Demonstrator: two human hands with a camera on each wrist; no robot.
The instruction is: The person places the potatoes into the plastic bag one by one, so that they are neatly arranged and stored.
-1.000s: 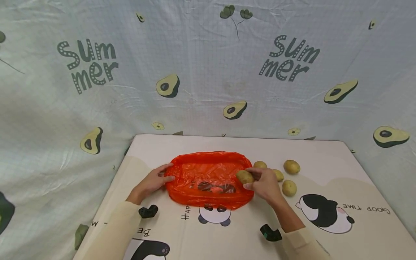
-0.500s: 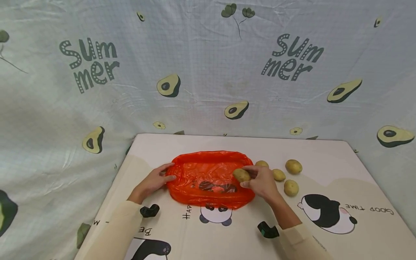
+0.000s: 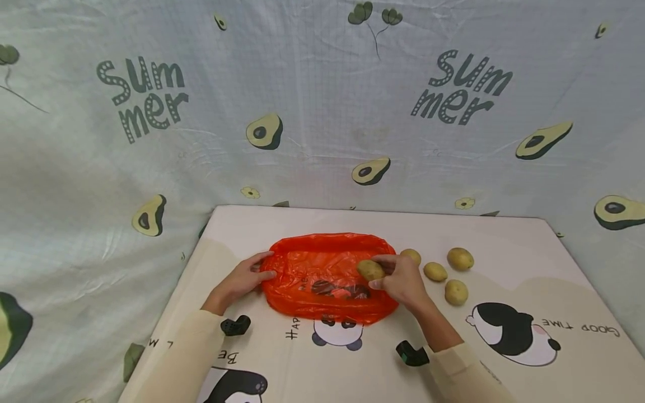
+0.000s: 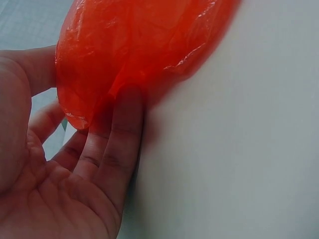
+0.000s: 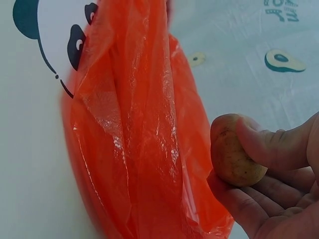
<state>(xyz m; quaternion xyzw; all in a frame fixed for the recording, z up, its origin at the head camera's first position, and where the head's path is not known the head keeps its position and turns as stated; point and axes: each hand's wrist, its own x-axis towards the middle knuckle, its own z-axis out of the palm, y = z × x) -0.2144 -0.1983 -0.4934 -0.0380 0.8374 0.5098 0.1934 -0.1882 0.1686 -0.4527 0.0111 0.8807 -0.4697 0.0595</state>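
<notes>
A red plastic bag [image 3: 322, 313] lies spread on the table with its rim raised, its mouth wide and facing up. My left hand [image 3: 243, 280] holds the bag's left edge; in the left wrist view the thumb and fingers lie on either side of the red film [image 4: 124, 45]. Between the thumb and fingers of my right hand [image 3: 405, 280] is a potato [image 3: 370, 270], above the bag's right part. The right wrist view shows this potato [image 5: 234, 152] pinched beside the bag's edge [image 5: 144, 124].
Several loose potatoes [image 3: 456, 292] lie on the table right of the bag, one partly behind my right hand. The white table [image 3: 504, 246] bears printed pandas and a dog. A cloth with avocado prints [image 3: 312, 84] hangs behind the table. Dark wrist devices [image 3: 235, 326] sit on both wrists.
My right hand has carried the potato a little left, farther in over the bag. The left hand stays at the bag's left edge. The head view has shifted slightly.
</notes>
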